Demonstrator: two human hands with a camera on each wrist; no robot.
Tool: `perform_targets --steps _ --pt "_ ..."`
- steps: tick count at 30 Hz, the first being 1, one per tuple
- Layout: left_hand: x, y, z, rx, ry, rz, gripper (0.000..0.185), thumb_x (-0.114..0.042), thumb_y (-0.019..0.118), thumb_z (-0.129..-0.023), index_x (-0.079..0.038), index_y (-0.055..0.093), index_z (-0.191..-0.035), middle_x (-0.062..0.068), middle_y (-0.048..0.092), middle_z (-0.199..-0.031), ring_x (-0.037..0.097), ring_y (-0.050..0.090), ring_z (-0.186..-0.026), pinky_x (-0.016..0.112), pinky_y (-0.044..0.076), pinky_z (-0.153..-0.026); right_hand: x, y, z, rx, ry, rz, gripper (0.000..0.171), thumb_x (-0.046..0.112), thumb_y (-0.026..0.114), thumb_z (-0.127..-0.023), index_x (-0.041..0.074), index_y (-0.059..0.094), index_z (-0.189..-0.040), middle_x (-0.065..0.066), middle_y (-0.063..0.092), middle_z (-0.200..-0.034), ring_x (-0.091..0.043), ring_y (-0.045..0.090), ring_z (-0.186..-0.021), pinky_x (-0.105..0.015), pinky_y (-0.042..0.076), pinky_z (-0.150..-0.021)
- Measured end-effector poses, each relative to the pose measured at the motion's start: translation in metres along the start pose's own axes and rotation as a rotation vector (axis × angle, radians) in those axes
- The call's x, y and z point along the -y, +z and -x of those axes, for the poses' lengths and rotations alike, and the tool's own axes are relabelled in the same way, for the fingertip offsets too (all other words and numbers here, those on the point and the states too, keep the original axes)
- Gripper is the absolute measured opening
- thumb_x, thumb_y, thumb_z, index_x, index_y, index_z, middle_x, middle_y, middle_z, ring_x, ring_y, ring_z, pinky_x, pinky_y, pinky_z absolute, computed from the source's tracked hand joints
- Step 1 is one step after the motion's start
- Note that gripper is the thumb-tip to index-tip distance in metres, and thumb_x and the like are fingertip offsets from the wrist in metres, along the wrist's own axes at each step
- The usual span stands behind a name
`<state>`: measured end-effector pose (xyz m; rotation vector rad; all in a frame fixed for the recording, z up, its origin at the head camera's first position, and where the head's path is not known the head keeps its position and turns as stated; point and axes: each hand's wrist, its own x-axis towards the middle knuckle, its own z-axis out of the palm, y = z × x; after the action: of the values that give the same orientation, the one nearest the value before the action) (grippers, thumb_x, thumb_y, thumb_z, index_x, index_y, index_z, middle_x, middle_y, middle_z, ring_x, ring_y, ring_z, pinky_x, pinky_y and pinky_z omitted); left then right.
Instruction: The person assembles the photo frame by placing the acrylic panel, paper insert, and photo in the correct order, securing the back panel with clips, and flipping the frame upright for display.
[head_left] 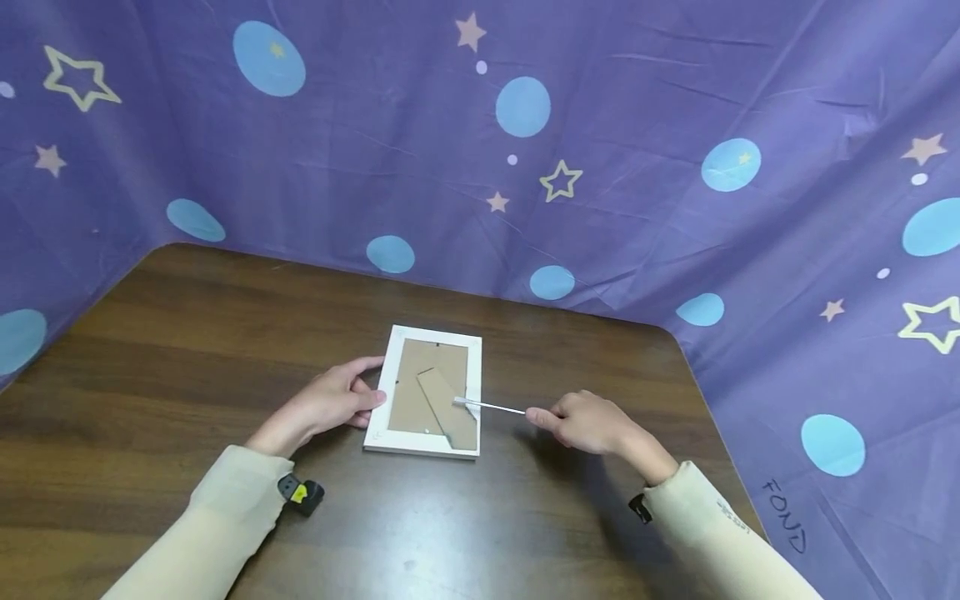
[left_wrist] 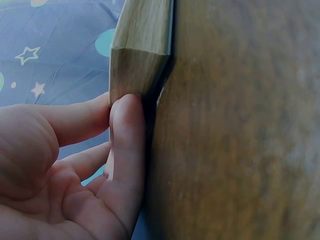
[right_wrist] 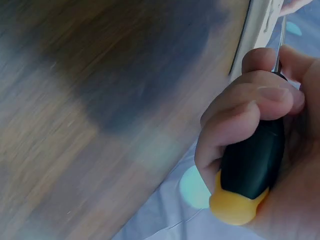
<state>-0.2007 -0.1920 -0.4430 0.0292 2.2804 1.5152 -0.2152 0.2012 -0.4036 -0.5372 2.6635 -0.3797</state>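
A white picture frame (head_left: 380, 421) lies back side up on the table, with its brown backing board (head_left: 408, 408) and fold-flat stand (head_left: 457, 429) showing. My left hand (head_left: 333, 402) grips its left edge, thumb on the upper face. The left wrist view has the fingers (left_wrist: 129, 135) against the frame's side (left_wrist: 137, 65). Right of the frame, my right hand (head_left: 588, 421) holds a screwdriver (head_left: 495, 407), fingers curled round its black handle (right_wrist: 252, 160) with a yellow end. The shaft reaches across the right border and its tip is over the stand. Whether the tip touches cannot be told.
The brown wood-grain table (head_left: 225, 333) extends around the frame on all sides. A purple curtain (head_left: 450, 150) with stars and blue dots rises along the table's back and both sides. Dark wrist straps (head_left: 303, 493) sit at the cuffs of the light sleeves.
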Motion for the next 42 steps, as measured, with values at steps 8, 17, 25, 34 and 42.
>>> perform_targets --steps 8,17,25,34,42 --pt "0.002 0.000 0.001 -0.002 0.001 0.000 0.072 -0.011 0.067 -0.104 0.001 0.030 -0.165 0.017 0.066 -0.102 0.020 0.068 -0.081 0.032 0.064 -0.072 -0.018 -0.003 -0.003 -0.020 0.089 -0.003 0.072 0.074 0.041 -0.104 0.016 0.061 -0.067 0.003 0.059 -0.061 -0.014 0.052 -0.060 -0.034 0.044 -0.062" --pt "0.005 0.000 -0.002 0.006 0.007 0.031 0.070 -0.009 0.066 -0.105 0.001 0.030 -0.164 0.016 0.066 -0.098 0.020 0.068 -0.079 0.033 0.064 -0.071 -0.024 0.002 -0.011 -0.006 0.090 -0.031 0.072 0.073 0.044 -0.104 0.015 0.057 -0.061 0.005 0.053 -0.056 -0.012 0.045 -0.057 -0.032 0.041 -0.060" --pt "0.002 0.000 -0.002 0.005 -0.004 0.021 0.069 -0.010 0.065 -0.105 0.000 0.031 -0.165 0.016 0.067 -0.100 0.019 0.068 -0.079 0.033 0.065 -0.073 -0.030 0.004 -0.018 0.062 0.041 -0.094 0.073 0.068 0.044 -0.106 0.015 0.056 -0.058 0.005 0.048 -0.055 -0.012 0.041 -0.056 -0.031 0.042 -0.063" --pt "0.001 -0.001 -0.001 0.001 0.008 0.013 0.070 -0.010 0.065 -0.106 0.001 0.030 -0.165 0.017 0.066 -0.101 0.020 0.068 -0.079 0.034 0.064 -0.072 -0.033 0.005 -0.025 0.092 -0.011 -0.141 0.072 0.062 0.043 -0.109 0.015 0.053 -0.056 0.006 0.045 -0.052 -0.011 0.037 -0.052 -0.029 0.036 -0.057" --pt "0.002 0.000 -0.001 -0.001 0.000 0.021 0.070 -0.010 0.066 -0.105 0.000 0.030 -0.165 0.017 0.065 -0.101 0.021 0.067 -0.080 0.034 0.064 -0.072 -0.037 0.006 -0.027 0.106 -0.035 -0.160 0.072 0.062 0.044 -0.109 0.015 0.052 -0.055 0.006 0.042 -0.051 -0.011 0.036 -0.051 -0.028 0.035 -0.056"
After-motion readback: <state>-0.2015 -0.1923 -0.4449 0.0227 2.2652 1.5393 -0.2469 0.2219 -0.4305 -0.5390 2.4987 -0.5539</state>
